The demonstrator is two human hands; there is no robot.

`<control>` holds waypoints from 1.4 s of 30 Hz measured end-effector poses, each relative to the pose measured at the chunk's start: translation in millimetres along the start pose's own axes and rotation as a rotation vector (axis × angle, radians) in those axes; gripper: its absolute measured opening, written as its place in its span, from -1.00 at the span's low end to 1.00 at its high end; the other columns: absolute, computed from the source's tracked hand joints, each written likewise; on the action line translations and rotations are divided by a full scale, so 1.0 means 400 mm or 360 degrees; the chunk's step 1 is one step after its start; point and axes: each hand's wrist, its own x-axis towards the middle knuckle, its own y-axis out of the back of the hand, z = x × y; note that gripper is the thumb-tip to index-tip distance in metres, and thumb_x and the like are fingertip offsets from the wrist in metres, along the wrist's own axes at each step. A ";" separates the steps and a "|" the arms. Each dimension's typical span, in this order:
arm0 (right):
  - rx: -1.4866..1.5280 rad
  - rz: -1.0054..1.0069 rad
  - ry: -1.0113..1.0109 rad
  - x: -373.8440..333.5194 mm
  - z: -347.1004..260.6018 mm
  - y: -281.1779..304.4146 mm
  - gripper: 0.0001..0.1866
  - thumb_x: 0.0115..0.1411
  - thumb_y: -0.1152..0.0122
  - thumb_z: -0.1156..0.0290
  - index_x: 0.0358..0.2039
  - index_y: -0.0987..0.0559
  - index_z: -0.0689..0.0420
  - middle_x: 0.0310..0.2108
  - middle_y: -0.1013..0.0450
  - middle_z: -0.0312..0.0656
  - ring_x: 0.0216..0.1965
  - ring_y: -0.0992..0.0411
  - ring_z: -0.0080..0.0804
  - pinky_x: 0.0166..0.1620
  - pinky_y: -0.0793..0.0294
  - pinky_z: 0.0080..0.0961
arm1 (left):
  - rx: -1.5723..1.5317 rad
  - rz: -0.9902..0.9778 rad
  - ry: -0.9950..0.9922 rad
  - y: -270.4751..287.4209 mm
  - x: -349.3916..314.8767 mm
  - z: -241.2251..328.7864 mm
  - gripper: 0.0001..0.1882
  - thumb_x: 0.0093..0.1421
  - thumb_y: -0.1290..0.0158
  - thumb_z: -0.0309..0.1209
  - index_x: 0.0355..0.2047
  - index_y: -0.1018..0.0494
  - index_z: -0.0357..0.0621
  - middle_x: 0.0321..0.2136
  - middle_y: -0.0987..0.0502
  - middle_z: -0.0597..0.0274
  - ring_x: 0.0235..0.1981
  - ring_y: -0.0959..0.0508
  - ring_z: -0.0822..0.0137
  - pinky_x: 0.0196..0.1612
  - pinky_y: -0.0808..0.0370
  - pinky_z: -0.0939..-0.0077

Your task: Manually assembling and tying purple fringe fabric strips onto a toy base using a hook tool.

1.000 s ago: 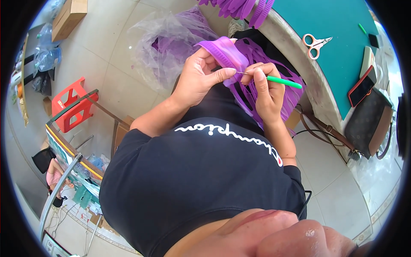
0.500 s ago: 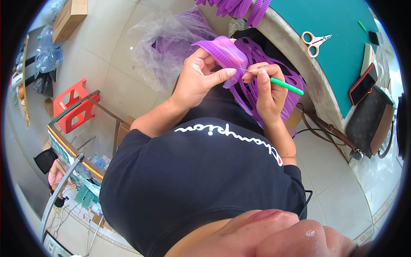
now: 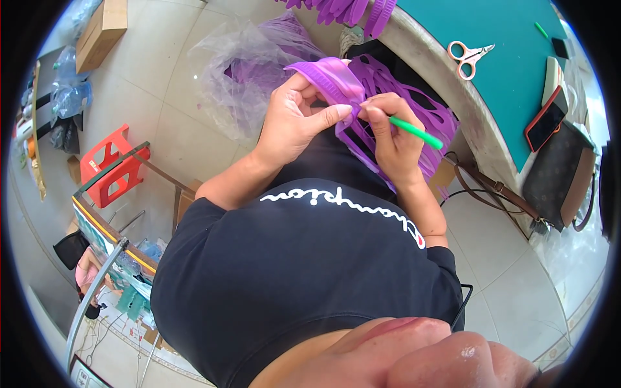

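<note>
A soft, ribbed purple rubbery piece (image 3: 328,76) is pinched between the thumb and fingers of my left hand (image 3: 288,123), its curved end rising above the fingers. My right hand (image 3: 394,132) grips a slim tool with a green handle (image 3: 419,133). The tool's tip end is at the lower right edge of the piece, close to my left thumb; my fingers hide the tip itself. Beneath and beyond my right hand, a heap of purple strips with cut-out gaps (image 3: 435,116) hangs over my dark-clothed lap.
Pink-handled scissors (image 3: 471,59) lie on the teal tabletop (image 3: 491,22), with a phone (image 3: 547,125) farther right. Purple pieces (image 3: 339,9) overhang its edge. A clear bag (image 3: 217,74) of purple pieces lies on the floor. A red stool (image 3: 107,168) and another person (image 3: 87,268) are left.
My right hand has moved slightly left, closer to my left thumb, and the green handle went with it. The thin metal tip, visible before, is now covered by my fingers.
</note>
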 end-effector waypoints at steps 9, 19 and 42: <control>-0.0591 0.0740 0.0311 0.070 0.003 0.110 -0.89 0.27 -0.09 0.53 -0.32 -0.52 0.32 -0.43 -0.52 -0.12 -0.38 -0.51 -0.46 -0.28 -0.52 -0.57 | 0.0441 -0.0245 0.0427 0.086 -0.019 -0.022 -0.59 0.05 -0.20 -0.58 -0.06 -0.43 -0.29 -0.19 -0.49 0.22 -0.40 -0.50 0.54 -0.22 -0.54 0.62; 0.0367 0.0184 -0.0201 0.032 -0.006 0.048 -0.84 0.32 -0.01 0.46 -0.30 -0.47 0.30 -0.36 -0.46 -0.10 -0.35 -0.47 -0.44 -0.24 -0.48 -0.52 | -0.0254 0.0093 0.0438 0.045 -0.001 -0.023 -0.80 0.17 -0.14 -0.47 -0.17 -0.51 -0.19 -0.23 -0.56 0.25 -0.23 -0.56 0.46 -0.16 -0.55 0.53; -0.0023 0.0008 -0.0065 -0.001 0.008 -0.001 -0.89 0.26 -0.09 0.49 -0.32 -0.50 0.27 -0.32 -0.46 -0.08 -0.31 -0.48 -0.40 -0.21 -0.49 -0.52 | -0.0162 0.0089 0.0098 -0.008 0.008 -0.021 -0.31 0.08 -0.15 -0.65 0.21 -0.14 -0.23 -0.18 -0.51 0.15 -0.13 -0.53 0.37 -0.05 -0.49 0.49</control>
